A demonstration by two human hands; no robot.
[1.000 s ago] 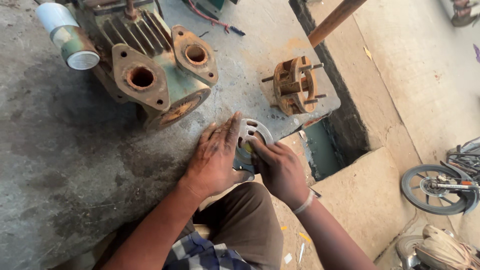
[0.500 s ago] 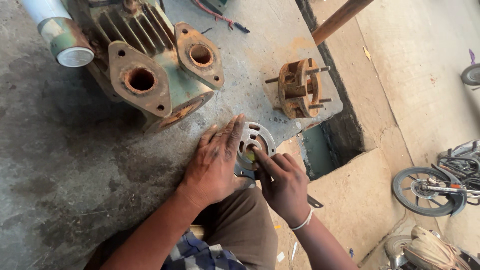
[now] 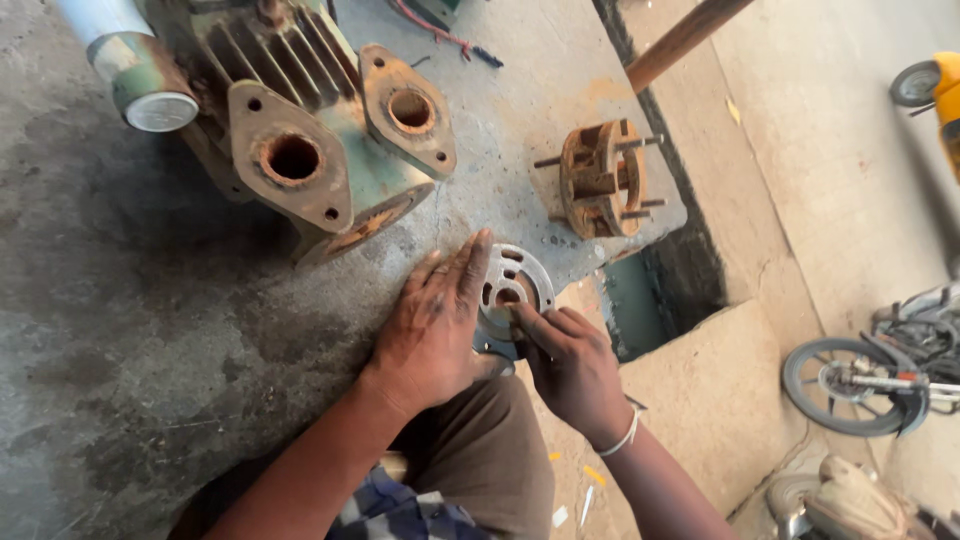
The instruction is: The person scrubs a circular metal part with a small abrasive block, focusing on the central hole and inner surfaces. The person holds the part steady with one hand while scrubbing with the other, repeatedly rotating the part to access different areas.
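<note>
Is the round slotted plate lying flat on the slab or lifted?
Lying flat: the round slotted plate rests on the concrete slab, pressed under the left hand.

Slotted metal disc (image 3: pixel 515 283): left half lay hidden under left hand (image 3: pixel 432 320).
Yellow vehicle (image 3: pixel 935 85): perhaps a scooter, cut by edge.

Roadside mechanical repair workshop. Stained, oil-darkened concrete slab (image 3: pixel 150 330) serving as bench; rusty green finned cast-iron pump body (image 3: pixel 310 130) sitting on it, rusty studded round hub (image 3: pixel 600 180) lying near slab edge. Parked motorcycle wheel (image 3: pixel 850 385) showing on bare ground below.
</note>
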